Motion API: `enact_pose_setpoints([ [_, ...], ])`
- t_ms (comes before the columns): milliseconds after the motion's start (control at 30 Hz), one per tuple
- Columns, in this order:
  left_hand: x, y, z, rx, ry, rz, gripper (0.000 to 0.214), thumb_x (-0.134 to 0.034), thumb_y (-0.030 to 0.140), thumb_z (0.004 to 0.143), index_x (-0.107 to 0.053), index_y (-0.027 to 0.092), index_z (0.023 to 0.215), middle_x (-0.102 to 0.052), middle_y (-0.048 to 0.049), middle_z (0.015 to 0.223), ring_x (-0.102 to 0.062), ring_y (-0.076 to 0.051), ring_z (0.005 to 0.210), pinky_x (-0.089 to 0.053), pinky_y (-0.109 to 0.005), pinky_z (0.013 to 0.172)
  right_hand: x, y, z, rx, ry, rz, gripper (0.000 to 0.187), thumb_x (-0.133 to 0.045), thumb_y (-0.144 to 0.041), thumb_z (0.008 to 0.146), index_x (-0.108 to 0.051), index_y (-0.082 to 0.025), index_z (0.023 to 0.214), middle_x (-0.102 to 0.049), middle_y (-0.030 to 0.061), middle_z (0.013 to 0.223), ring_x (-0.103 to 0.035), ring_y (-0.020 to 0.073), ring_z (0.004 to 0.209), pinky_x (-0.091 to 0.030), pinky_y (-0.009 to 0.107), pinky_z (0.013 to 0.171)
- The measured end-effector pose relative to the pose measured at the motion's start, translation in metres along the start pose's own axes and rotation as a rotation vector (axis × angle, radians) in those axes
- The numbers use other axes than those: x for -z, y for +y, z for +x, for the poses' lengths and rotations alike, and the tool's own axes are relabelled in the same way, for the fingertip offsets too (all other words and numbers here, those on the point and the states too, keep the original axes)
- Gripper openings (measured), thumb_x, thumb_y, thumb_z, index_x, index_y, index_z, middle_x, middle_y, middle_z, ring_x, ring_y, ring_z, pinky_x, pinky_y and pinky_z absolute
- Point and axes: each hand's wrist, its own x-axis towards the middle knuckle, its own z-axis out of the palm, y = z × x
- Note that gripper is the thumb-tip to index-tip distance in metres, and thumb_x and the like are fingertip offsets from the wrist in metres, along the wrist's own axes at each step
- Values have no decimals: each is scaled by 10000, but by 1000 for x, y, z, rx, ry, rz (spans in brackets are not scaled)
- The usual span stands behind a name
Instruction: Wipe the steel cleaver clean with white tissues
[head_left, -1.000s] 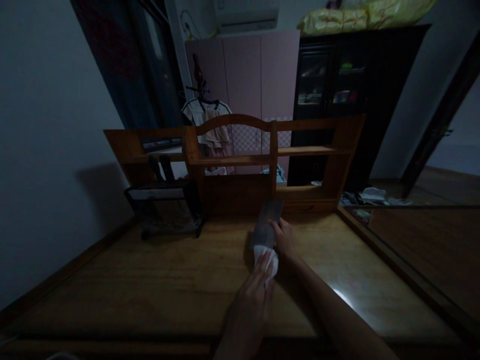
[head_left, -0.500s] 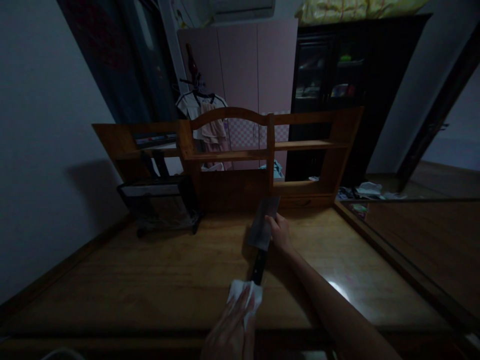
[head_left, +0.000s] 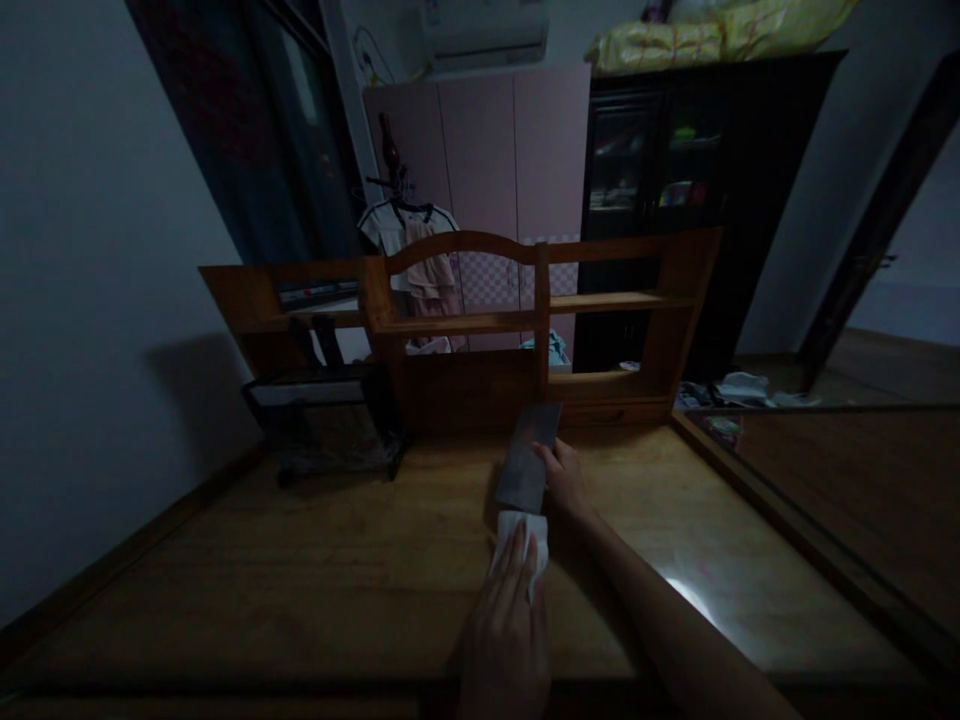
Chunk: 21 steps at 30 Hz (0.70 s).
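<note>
A cleaver (head_left: 529,455) with a broad grey blade lies flat on the wooden desk (head_left: 315,570), blade pointing away from me. My right hand (head_left: 564,482) rests on the blade's right edge and holds it down with bent fingers. My left hand (head_left: 510,620) lies flat, fingers stretched out, pressing a white tissue (head_left: 525,535) onto the cleaver's handle end, which the tissue hides.
A wooden shelf unit (head_left: 540,310) stands along the desk's back edge. A black wire rack (head_left: 322,420) sits at the back left. A raised wooden rim (head_left: 787,520) borders the desk on the right. The room is dim.
My left hand, which had drawn the tissue back down the handle towards me, has pushed it forward again up to the base of the blade. The right hand has stayed on the blade.
</note>
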Motion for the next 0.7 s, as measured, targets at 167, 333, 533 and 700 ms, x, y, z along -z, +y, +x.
enact_pose_setpoints([
  [167, 4, -13, -44, -100, 94, 46, 544, -432, 104, 920, -343, 166, 1453, -487, -100, 1411, -459, -219, 1300, -480, -348, 1029, -1, -2, 0, 8, 6, 38, 264, -512, -407, 816, -556, -188, 675, -553, -12, 621, -473, 154, 584, -321, 250, 543],
  [333, 8, -24, -71, -33, 192, -35, 508, -417, 118, 933, -412, 255, 1422, -605, -41, 1298, -581, -174, 1183, -490, -282, 1010, -1, -9, -1, 9, 2, 80, 269, -514, -411, 825, -552, -184, 685, -537, -16, 622, -458, 148, 588, -326, 247, 547],
  [533, 21, -20, -36, 135, 102, -84, 532, -424, 147, 941, -340, 233, 1459, -424, -54, 1462, -391, -211, 1348, -426, -367, 1082, -1, -15, -5, 6, -26, 132, 296, -515, -453, 847, -596, -175, 784, -588, 1, 708, -513, 169, 655, -372, 251, 587],
  [700, 14, -4, 6, 216, 16, -181, 485, -368, 154, 970, -348, 214, 1451, -359, -58, 1500, -286, -205, 1400, -368, -415, 1123, -2, -14, -6, -1, -37, 159, 306, -520, -470, 851, -602, -175, 828, -603, 12, 738, -531, 182, 676, -392, 261, 601],
])
